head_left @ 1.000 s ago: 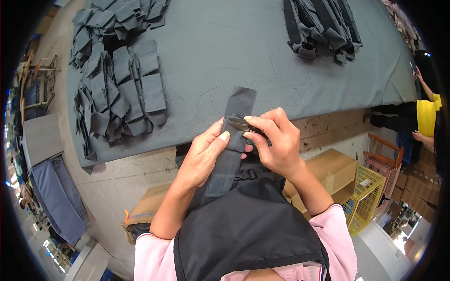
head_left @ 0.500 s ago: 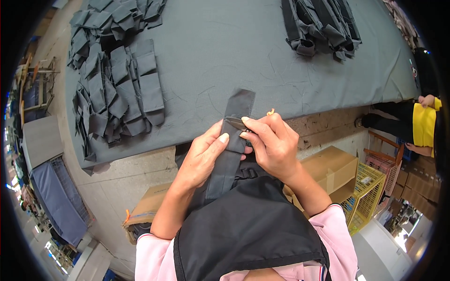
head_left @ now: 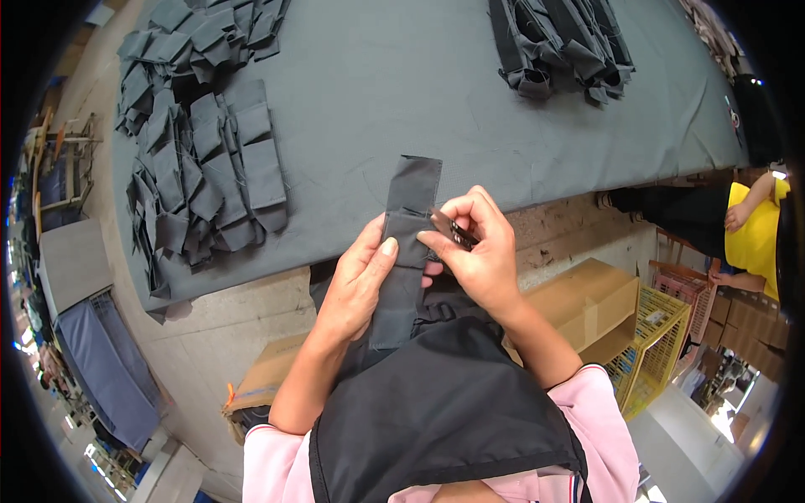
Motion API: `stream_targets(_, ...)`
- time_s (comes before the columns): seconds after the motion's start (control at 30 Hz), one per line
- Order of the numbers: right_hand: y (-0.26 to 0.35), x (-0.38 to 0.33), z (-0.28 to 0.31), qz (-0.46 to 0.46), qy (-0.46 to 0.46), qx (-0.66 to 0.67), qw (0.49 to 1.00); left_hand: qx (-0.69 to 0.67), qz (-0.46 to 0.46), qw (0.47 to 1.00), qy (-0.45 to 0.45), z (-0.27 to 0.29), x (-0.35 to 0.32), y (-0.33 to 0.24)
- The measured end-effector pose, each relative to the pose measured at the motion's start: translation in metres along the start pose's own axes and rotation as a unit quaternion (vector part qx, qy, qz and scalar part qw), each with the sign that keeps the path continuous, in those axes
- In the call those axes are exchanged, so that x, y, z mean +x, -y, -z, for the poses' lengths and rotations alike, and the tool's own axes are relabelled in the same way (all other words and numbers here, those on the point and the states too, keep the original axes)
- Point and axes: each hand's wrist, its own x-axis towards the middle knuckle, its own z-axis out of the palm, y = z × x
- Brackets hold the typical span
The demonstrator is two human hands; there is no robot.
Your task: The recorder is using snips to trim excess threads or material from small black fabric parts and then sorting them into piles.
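Note:
A long dark grey fabric strip (head_left: 414, 186) with sewn folds runs from the table's edge down to my black apron. My left hand (head_left: 359, 272) is closed on it, with the thumb on top and the fingertips showing from beneath at the right edge. In my right hand (head_left: 482, 251) I hold small dark thread snips (head_left: 455, 228), their tip pointing up and left at the strip's right edge beside a fold. The thumb and fingers wrap round the snips and hide part of them.
Several grey fabric strips (head_left: 220, 159) lie piled on the cloth-covered table (head_left: 360, 92) at left; another bundle (head_left: 566, 42) lies far right. Cardboard boxes (head_left: 579, 302) and a yellow crate (head_left: 658, 323) stand below at right. A person in yellow (head_left: 750, 239) is at the right.
The snips have turned and now show more clearly between my right fingers, slightly away from the fold. The strip stands more upright. The person in yellow has moved their arms.

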Motion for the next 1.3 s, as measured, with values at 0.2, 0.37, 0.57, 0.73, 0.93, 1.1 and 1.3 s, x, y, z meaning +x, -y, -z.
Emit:
stream_targets(0.2,-0.016,-0.016,-0.018,0.073,0.019,0.029,0.997,0.0,-0.016,0.998,-0.065,-0.006,-0.009,0.005)
stream_targets(0.37,-0.017,-0.025,-0.022,0.032,0.02,0.056,0.998,0.071,-0.025,0.992,-0.101,0.0,-0.007,0.01)
stream_targets(0.57,0.0,-0.022,0.008,0.029,-0.02,-0.012,0.999,0.018,-0.01,0.996,-0.081,0.0,-0.005,0.0)
stream_targets(0.73,-0.01,-0.011,0.018,0.138,-0.052,-0.166,0.975,-0.001,-0.02,0.999,-0.042,-0.002,-0.005,-0.008)
stream_targets(0.93,-0.006,-0.006,0.013,0.185,-0.063,-0.23,0.953,-0.016,-0.002,0.999,-0.029,-0.006,-0.007,-0.011)
stream_targets(1.1,-0.006,-0.005,0.011,0.252,-0.079,-0.299,0.917,-0.041,0.0,0.999,-0.02,-0.004,-0.008,-0.01)
stream_targets(1.3,-0.006,-0.007,0.01,0.227,-0.083,-0.261,0.935,-0.044,-0.01,0.999,-0.008,-0.004,-0.007,-0.01)
